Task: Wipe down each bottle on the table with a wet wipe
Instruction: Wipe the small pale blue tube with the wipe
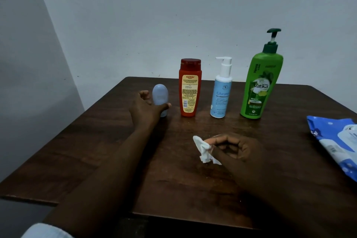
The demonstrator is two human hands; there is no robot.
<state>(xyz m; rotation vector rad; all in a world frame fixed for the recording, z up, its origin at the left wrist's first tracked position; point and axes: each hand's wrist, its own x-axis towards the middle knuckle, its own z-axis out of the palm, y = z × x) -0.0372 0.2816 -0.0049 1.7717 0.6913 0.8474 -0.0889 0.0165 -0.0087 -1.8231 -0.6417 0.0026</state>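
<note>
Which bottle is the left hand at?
The small pale-blue bottle, leftmost and shortest in the row. The left hand has its thumb across its front; no other bottle is touched.

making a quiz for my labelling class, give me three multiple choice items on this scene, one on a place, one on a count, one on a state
1. Where in the row does the small pale blue bottle stand?
A left end
B middle
C right end

2. How many bottles stand on the table?
A three
B four
C five

3. What is the right hand doing?
A lying flat, empty
B pinching a white wipe
C clenched, empty

Answers:
1. A, every other bottle stands to its right, and the left hand grips it.
2. B, four stand upright in one row.
3. B, thumb and fingers hold the crumpled wipe.
</note>
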